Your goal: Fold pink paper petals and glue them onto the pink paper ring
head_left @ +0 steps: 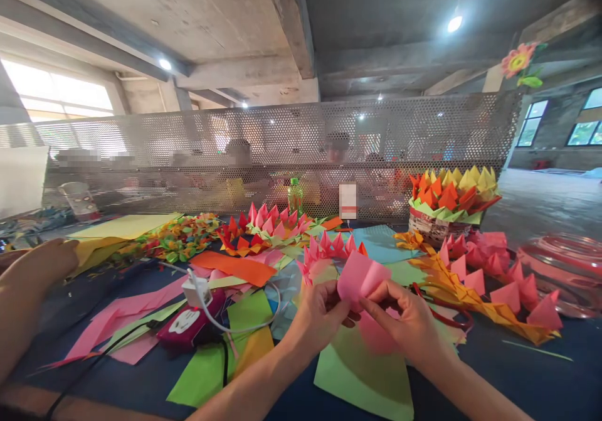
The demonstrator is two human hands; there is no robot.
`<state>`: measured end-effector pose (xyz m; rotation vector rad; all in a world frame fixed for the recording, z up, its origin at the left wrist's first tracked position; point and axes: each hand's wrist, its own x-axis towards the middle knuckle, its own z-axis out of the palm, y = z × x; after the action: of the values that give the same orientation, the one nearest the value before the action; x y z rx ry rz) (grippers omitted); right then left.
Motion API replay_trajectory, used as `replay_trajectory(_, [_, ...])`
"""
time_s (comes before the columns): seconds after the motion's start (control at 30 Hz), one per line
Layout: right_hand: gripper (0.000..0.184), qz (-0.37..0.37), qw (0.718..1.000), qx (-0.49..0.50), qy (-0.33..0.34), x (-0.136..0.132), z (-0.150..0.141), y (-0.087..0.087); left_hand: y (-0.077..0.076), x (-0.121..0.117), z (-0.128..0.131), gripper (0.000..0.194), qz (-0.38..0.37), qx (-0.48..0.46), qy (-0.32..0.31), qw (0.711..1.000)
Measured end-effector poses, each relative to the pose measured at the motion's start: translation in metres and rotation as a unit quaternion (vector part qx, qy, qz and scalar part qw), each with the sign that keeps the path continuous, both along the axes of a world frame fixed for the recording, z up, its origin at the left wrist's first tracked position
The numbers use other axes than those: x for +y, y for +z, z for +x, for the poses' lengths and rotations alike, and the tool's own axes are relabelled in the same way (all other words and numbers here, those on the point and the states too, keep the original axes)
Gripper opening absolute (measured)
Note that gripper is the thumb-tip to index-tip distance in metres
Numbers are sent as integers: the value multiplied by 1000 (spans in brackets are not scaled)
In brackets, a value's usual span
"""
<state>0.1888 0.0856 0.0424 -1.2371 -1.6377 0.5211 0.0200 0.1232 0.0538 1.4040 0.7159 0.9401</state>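
Between my two hands is a pink sheet of paper [360,277], bent with a crease down its middle. My left hand [324,311] pinches its lower left side, the fingers curled behind it. At the lower right edge, my right hand [399,317] grips the same paper between thumb and fingers. Below them lies a light green sheet [367,377] with pink paper on top. Just behind the held paper stands a row of pink folded points [332,248].
A purple power strip [188,327] with a white charger [196,289] and cables lies left. Folded orange and pink pieces [498,283] and a layered paper basket [451,207] stand right. Another person's hand [51,261] holds yellow paper at far left. A perforated metal screen [188,157] rises behind.
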Motion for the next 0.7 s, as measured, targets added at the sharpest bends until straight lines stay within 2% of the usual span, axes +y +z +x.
replay_trajectory(0.1, [24, 12, 999, -45, -1, -3, -1, 3, 0, 0, 1, 20, 6, -9, 21, 1000])
replay_trajectory(0.17, [23, 12, 999, -49, 4, -5, -1, 3, 0, 1, 1, 21, -7, -7, 13, 1000])
replay_trajectory(0.37, [22, 2, 1000, -14, 5, -2, 0, 0, -3, 4, -2, 40, -63, -4, -4, 998])
replay_trajectory(0.57, [26, -11, 999, 37, 5, 2, 0, -4, -2, 1, -2, 51, -76, 4, -3, 997])
replay_trajectory(0.7, [27, -16, 998, 56, 2, 3, 1, -7, 0, -1, -2, 50, -74, 9, -6, 997])
